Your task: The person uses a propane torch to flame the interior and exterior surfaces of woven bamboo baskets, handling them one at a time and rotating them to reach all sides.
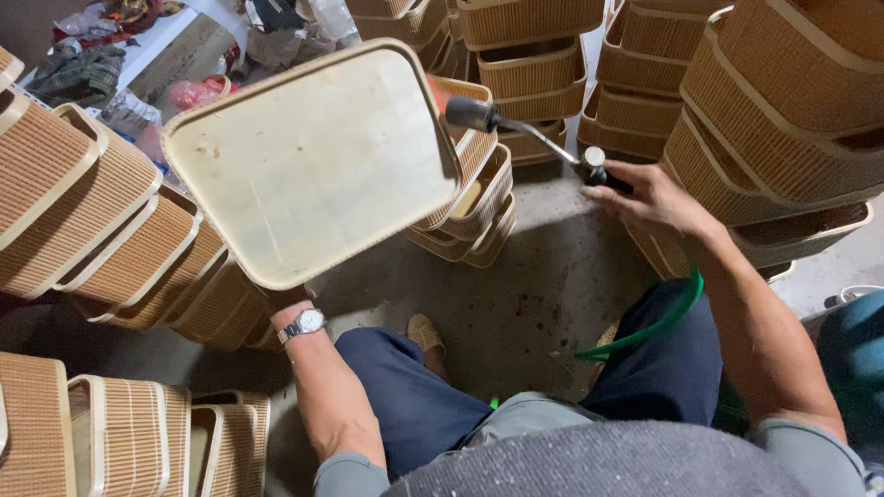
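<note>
My left hand (pixel 287 299) grips the upturned cream rectangular woven basket (pixel 308 161) from below, while my right hand (pixel 645 198) clasps the black metal-necked torch (pixel 534 138), nozzle pointing left at its right edge.

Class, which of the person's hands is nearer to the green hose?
Right. The right hand holds the torch just above the green hose; the left hand, under the basket, is farther away.

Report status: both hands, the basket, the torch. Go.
Left hand grips upturned woven basket from below, pale base facing camera. Right hand holds torch, nozzle at basket's right edge. Green hose trails across the lap. Basket stacks crowd all around.
</note>
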